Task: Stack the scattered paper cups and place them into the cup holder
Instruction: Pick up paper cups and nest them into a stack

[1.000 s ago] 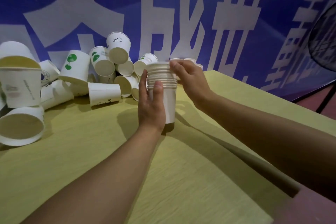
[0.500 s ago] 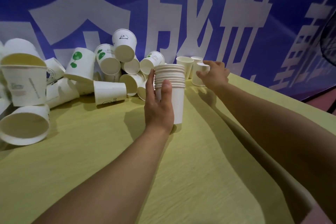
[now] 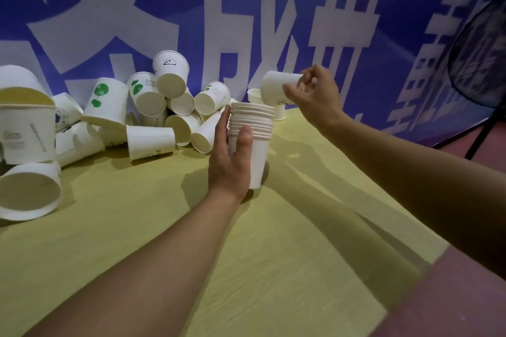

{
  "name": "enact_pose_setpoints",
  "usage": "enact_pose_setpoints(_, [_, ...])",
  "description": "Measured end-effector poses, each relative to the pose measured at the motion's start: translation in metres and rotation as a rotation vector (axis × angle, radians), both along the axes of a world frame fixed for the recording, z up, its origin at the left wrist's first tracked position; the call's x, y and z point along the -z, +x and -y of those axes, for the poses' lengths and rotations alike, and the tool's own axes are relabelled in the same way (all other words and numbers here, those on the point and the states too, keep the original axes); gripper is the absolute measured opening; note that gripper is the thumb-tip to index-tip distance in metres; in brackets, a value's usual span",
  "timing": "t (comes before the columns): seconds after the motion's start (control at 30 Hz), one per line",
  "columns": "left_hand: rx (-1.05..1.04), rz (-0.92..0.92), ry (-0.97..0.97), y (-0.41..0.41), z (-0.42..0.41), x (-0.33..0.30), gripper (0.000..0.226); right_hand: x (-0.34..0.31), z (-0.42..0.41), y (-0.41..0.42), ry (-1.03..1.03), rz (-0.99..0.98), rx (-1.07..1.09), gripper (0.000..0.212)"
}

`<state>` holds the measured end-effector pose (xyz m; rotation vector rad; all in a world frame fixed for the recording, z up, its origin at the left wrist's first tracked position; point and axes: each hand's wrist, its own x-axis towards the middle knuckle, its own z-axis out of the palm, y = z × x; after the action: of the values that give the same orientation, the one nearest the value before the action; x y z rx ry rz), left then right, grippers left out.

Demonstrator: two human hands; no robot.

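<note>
Curling around a nested stack of paper cups [image 3: 253, 142], the left hand [image 3: 231, 161] holds it upright, thumb laid up the near side and fingers wrapped round the far side; the stack's base sits on or just above the yellow-green tabletop [image 3: 273, 254], and which of the two cannot be told. Up and to the right of those fingers, the right hand [image 3: 315, 96] pinches a single white cup [image 3: 276, 87] by its base end, the cup tilted on its side with its mouth turned left and down, just above the stack's rims and not yet in them. Just behind the stack, under the raised cup, one or two more cups [image 3: 279, 113] stand upright by the table's back edge.

Left of the left hand lies a pile of loose cups [image 3: 153, 109], heaped against the backdrop, most on their sides with mouths toward the camera, several printed with green leaf marks, one on top bearing a small drawn face. Farther left, larger cups [image 3: 27, 128] sit near the edge of view, one open mouth facing forward.

The tabletop has a fine woven-looking grain and carries the arms' shadows. Its right edge meets a reddish floor [image 3: 451, 295]. Behind everything hangs a blue banner [image 3: 246, 8] with big white characters, and a dark round mesh object [image 3: 482, 55] on a thin stand fills the far right.
</note>
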<state>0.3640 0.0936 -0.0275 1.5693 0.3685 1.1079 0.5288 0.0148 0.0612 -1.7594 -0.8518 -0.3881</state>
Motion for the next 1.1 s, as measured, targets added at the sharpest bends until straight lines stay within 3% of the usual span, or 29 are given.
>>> enact_pose_setpoints(0.17, [0.132, -0.066, 0.149, -0.016, 0.026, -0.009, 0.065, -0.032, 0.051, -0.067, 0.003, -0.055, -0.272, 0.045])
enact_pose_setpoints(0.27, [0.191, -0.050, 0.193, -0.035, 0.046, -0.020, 0.057, -0.037, 0.070, -0.096, -0.105, -0.098, -0.385, 0.070])
enact_pose_setpoints(0.37, [0.202, -0.015, 0.213, -0.059, 0.058, -0.030, 0.065, -0.046, 0.076, -0.120, -0.176, -0.066, -0.432, 0.087])
enact_pose_setpoints(0.5, [0.193, -0.017, 0.239, -0.100, 0.051, -0.040, 0.076, -0.053, 0.070, -0.153, -0.213, -0.124, -0.531, 0.075])
enact_pose_setpoints(0.73, [0.003, -0.016, 0.276, -0.199, 0.014, -0.050, 0.082, -0.038, 0.025, -0.238, -0.024, -0.077, -0.636, 0.058])
enact_pose_setpoints(0.93, [-0.248, 0.013, 0.270, -0.284, -0.023, -0.045, 0.077, -0.015, -0.032, -0.316, 0.026, -0.064, -0.728, 0.020])
enact_pose_setpoints(1.1, [-0.492, -0.069, 0.358, -0.347, -0.050, -0.042, 0.069, 0.000, -0.079, -0.380, 0.053, -0.168, -0.832, 0.023])
